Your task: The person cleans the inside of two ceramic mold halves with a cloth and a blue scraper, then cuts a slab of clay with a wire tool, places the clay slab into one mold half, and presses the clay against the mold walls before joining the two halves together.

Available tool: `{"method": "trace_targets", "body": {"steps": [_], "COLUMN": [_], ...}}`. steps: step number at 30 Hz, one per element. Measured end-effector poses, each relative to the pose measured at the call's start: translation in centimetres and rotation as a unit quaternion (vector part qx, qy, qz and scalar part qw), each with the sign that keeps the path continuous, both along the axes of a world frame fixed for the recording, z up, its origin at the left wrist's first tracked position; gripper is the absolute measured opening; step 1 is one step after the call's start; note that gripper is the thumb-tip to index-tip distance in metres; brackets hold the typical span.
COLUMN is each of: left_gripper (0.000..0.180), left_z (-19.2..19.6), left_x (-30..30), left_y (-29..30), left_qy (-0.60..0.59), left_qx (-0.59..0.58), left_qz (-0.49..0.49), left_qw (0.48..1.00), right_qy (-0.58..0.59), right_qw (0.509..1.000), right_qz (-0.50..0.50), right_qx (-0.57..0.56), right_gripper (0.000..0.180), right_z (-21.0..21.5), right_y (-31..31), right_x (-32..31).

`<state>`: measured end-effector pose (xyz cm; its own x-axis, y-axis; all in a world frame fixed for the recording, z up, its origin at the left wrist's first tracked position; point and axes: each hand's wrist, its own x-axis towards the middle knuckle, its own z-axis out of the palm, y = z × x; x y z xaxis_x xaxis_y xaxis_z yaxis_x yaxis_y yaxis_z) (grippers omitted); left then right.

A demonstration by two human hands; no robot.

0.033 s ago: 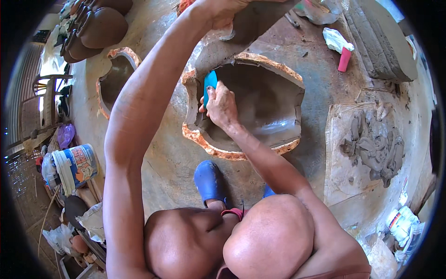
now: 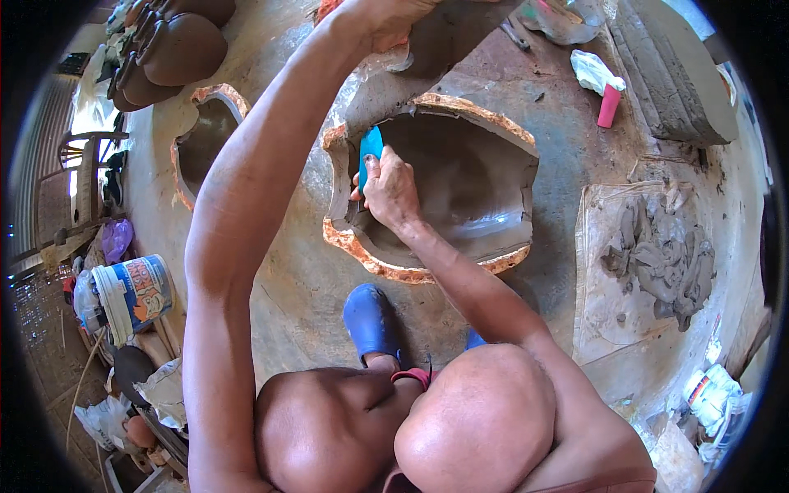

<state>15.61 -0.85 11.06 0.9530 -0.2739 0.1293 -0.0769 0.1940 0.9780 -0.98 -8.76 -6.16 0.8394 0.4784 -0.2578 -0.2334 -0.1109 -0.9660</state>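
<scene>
A mould point(image 2: 427, 269) with a rough orange rim lies on the floor before me, its hollow lined with smooth, wet grey clay point(image 2: 460, 177). Inside its left end, my right hand point(image 2: 390, 187) grips a flat teal scraper point(image 2: 371, 148), pressed against the clay by the wall. At the top of the view my left hand point(image 2: 386, 18) holds the edge of a grey clay slab point(image 2: 448, 45); its fingertips are mostly out of sight. This slab runs down from the hand to the mould's upper left rim.
A smaller mould point(image 2: 182, 164) lies to the left, below several dark round pots point(image 2: 182, 49). Right of me, clay scraps point(image 2: 662, 255) sit on a cloth point(image 2: 596, 316). Stacked clay slabs point(image 2: 670, 74) and a pink tube point(image 2: 609, 107) are far right. A bucket point(image 2: 131, 296) stands left.
</scene>
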Motion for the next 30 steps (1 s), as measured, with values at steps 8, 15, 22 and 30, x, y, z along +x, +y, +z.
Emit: {"method": "trace_targets", "body": {"steps": [8, 15, 22, 30], "left_gripper": [0.051, 0.050, 0.047, 0.056], "left_z": [4.8, 7.4, 8.1, -1.0], "left_x": [-3.8, -7.2, -8.2, -15.7], "left_y": [0.4, -1.5, -9.8, -2.3], "left_qy": [-0.035, -0.087, -0.156, -0.010], "left_qx": [0.035, 0.068, 0.140, 0.233], "left_qz": [0.097, 0.152, -0.020, 0.431], "left_qw": [0.994, 0.982, 0.978, 0.872], "right_qy": [-0.016, -0.048, -0.102, -0.300], "right_qw": [0.999, 0.995, 0.967, 0.927], "right_qz": [0.039, 0.015, -0.024, -0.177], "right_qx": [0.028, 0.080, 0.234, -0.138], "right_gripper": [0.025, 0.026, 0.049, 0.025], "right_z": [-0.1, 2.4, -5.1, 4.7], "right_y": [1.3, 1.4, -4.7, -15.5], "right_x": [-0.5, 0.0, -1.1, 10.8]}}
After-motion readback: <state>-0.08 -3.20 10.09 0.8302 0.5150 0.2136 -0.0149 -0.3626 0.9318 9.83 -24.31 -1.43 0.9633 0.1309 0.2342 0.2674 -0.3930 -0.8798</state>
